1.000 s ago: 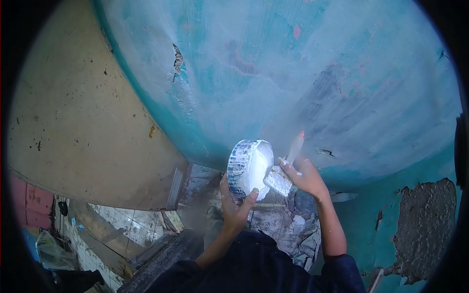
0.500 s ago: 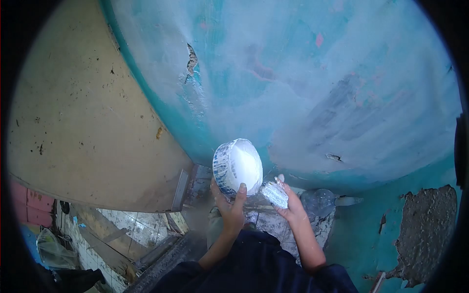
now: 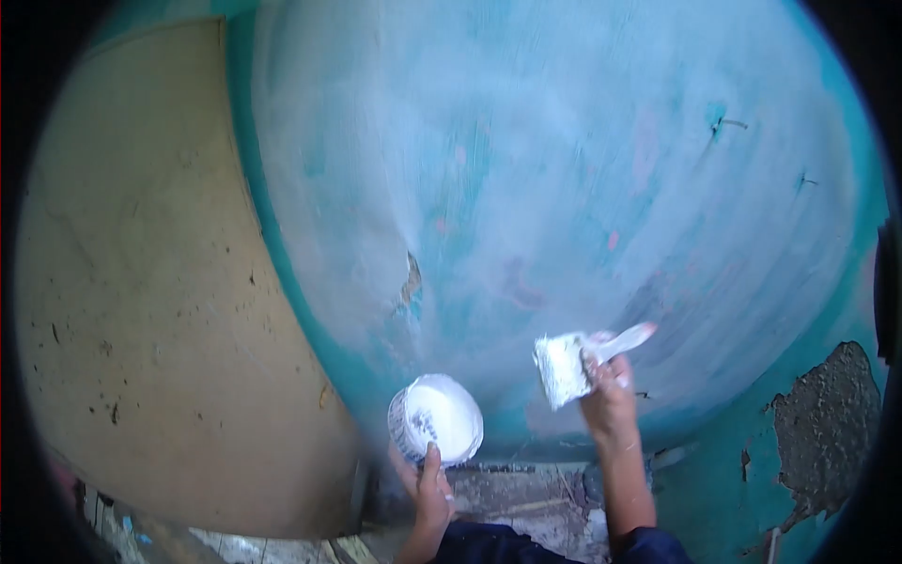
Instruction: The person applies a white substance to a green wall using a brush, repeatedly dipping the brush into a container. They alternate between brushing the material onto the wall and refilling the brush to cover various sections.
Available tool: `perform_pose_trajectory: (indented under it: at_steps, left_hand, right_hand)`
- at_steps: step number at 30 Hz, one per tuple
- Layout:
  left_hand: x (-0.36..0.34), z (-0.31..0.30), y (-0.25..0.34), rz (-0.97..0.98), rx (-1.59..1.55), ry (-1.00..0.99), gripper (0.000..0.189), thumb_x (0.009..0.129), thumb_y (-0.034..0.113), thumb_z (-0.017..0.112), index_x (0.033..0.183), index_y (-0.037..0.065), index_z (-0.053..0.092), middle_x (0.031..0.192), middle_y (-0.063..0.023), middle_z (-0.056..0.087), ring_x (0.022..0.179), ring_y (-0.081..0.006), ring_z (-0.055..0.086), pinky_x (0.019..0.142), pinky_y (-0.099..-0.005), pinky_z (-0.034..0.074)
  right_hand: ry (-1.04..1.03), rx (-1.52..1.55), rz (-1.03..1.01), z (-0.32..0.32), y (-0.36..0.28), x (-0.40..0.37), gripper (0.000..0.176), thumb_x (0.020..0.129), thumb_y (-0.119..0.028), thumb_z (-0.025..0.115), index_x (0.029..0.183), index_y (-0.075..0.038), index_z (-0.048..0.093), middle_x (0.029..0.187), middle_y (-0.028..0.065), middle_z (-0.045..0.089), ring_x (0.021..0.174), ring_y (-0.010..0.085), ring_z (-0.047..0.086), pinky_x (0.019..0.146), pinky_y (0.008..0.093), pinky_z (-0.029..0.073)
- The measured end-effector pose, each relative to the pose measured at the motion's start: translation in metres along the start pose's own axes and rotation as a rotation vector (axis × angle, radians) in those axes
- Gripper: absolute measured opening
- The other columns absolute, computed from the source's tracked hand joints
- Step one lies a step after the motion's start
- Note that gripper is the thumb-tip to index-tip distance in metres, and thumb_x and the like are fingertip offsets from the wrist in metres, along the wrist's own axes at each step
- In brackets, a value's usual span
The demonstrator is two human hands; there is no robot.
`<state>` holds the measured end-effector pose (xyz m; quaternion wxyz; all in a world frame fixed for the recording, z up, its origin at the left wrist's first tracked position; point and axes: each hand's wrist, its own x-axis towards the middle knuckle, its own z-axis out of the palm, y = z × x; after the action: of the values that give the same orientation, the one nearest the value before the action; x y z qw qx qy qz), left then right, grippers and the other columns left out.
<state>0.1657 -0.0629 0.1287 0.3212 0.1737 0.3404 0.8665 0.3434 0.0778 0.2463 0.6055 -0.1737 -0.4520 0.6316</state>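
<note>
My left hand (image 3: 427,489) grips a round tub (image 3: 402,428) from below, its thumb over the near rim. White paint (image 3: 456,418) coats the tub's inside, and smears cover its dark-marked outer wall. To the right, my right hand (image 3: 611,395) is closed around a wide paintbrush (image 3: 564,369) whose bristles are loaded with white. The brush's pale handle points up and to the right. Behind both hands rises a turquoise wall (image 3: 526,216) with patchy whitish coating, and the brush overlaps its lower part in this view.
A beige panel (image 3: 169,282) stands at the left. The wall has a chipped hole (image 3: 411,279) and wires (image 3: 723,124) sticking out. Bare rough plaster (image 3: 827,432) shows at the right. Below lies a paint-spattered tiled floor (image 3: 526,512).
The view has tilted up, showing more wall. My right hand has lifted the brush up and away from the tub, turning it toward the wall. The tub sits lower in view.
</note>
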Motion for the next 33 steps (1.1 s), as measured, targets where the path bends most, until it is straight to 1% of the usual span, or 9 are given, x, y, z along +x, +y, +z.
perform_pose_trajectory:
  at_steps: [4,9,10,15,18,20,24,26,33]
  left_hand:
    - [0.02,-0.016,0.017,-0.038,-0.028,-0.018,0.065,0.092,0.002,0.058,0.149,0.005,0.027,0.149,-0.0152,0.037,0.138,-0.0288,0.037,0.114,-0.0446,0.03]
    - [0.04,-0.025,0.038,-0.052,0.026,0.002,0.063,0.091,0.008,0.064,0.146,0.005,0.033,0.146,-0.0135,0.041,0.133,-0.0275,0.042,0.106,-0.0424,0.041]
    - [0.04,-0.023,0.046,-0.063,0.105,0.06,0.063,0.09,0.011,0.07,0.143,0.004,0.038,0.144,-0.0115,0.044,0.129,-0.0257,0.047,0.1,-0.0396,0.048]
    - [0.056,-0.037,0.048,-0.065,0.081,0.069,0.06,0.09,0.009,0.069,0.141,0.002,0.039,0.143,-0.0128,0.045,0.13,-0.0265,0.047,0.103,-0.0414,0.045]
    - [0.06,-0.038,0.06,-0.122,0.051,0.085,0.059,0.09,0.008,0.069,0.141,0.003,0.039,0.142,-0.0134,0.046,0.13,-0.0274,0.048,0.102,-0.0409,0.046]
    - [0.062,-0.034,0.07,-0.175,0.072,0.083,0.061,0.089,0.007,0.069,0.141,0.003,0.039,0.142,-0.014,0.047,0.13,-0.0279,0.049,0.101,-0.0408,0.047]
    - [0.066,-0.036,0.075,-0.18,0.059,0.075,0.062,0.088,0.007,0.07,0.142,0.004,0.039,0.142,-0.0142,0.047,0.13,-0.0277,0.049,0.1,-0.0402,0.048]
    - [0.068,-0.037,0.075,-0.215,0.038,0.089,0.063,0.088,0.006,0.07,0.142,0.003,0.039,0.142,-0.014,0.047,0.13,-0.028,0.049,0.1,-0.0401,0.048]
    - [0.07,-0.034,0.072,-0.184,0.013,0.061,0.063,0.088,0.007,0.07,0.142,0.003,0.04,0.142,-0.0142,0.047,0.129,-0.0277,0.049,0.1,-0.0395,0.048]
  right_hand:
    - [-0.099,-0.618,-0.667,0.073,-0.078,0.062,0.035,0.087,-0.002,0.073,0.119,0.0,0.059,0.114,0.0088,0.065,0.106,0.0196,0.064,0.092,0.0356,0.051]
    - [-0.153,-1.373,-1.484,0.152,-0.139,0.144,0.035,0.076,-0.003,0.079,0.11,-0.011,0.073,0.103,0.0055,0.074,0.091,0.022,0.067,0.08,0.032,0.054]
    - [-0.145,-1.376,-1.502,0.165,-0.147,0.159,0.035,0.076,-0.003,0.079,0.11,-0.011,0.073,0.103,0.0055,0.074,0.091,0.022,0.067,0.08,0.032,0.054]
    - [-0.065,-1.587,-1.643,0.192,-0.152,0.209,0.036,0.076,-0.01,0.079,0.11,-0.02,0.074,0.101,0.0028,0.074,0.086,0.0217,0.067,0.071,0.0319,0.055]
    - [-0.08,-1.783,-1.539,0.172,-0.118,0.211,0.03,0.081,-0.012,0.071,0.11,-0.015,0.072,0.099,0.0046,0.073,0.085,0.0223,0.066,0.07,0.032,0.055]
    - [-0.124,-1.814,-1.663,0.162,-0.089,0.198,0.03,0.081,-0.01,0.068,0.11,-0.013,0.071,0.099,0.0042,0.072,0.084,0.0221,0.065,0.069,0.0321,0.054]
    - [-0.233,-1.784,-1.335,0.155,-0.075,0.165,0.033,0.077,-0.007,0.071,0.109,-0.013,0.071,0.098,0.0041,0.071,0.084,0.0233,0.065,0.072,0.0339,0.054]
    - [-0.259,-1.729,-1.248,0.156,-0.088,0.178,0.024,0.084,-0.007,0.066,0.107,-0.01,0.074,0.101,0.0087,0.073,0.084,0.0276,0.067,0.075,0.0356,0.054]
    - [0.04,-1.712,-1.622,0.219,-0.158,0.225,0.027,0.083,-0.007,0.065,0.108,-0.012,0.072,0.102,0.0059,0.072,0.084,0.0238,0.066,0.069,0.034,0.054]
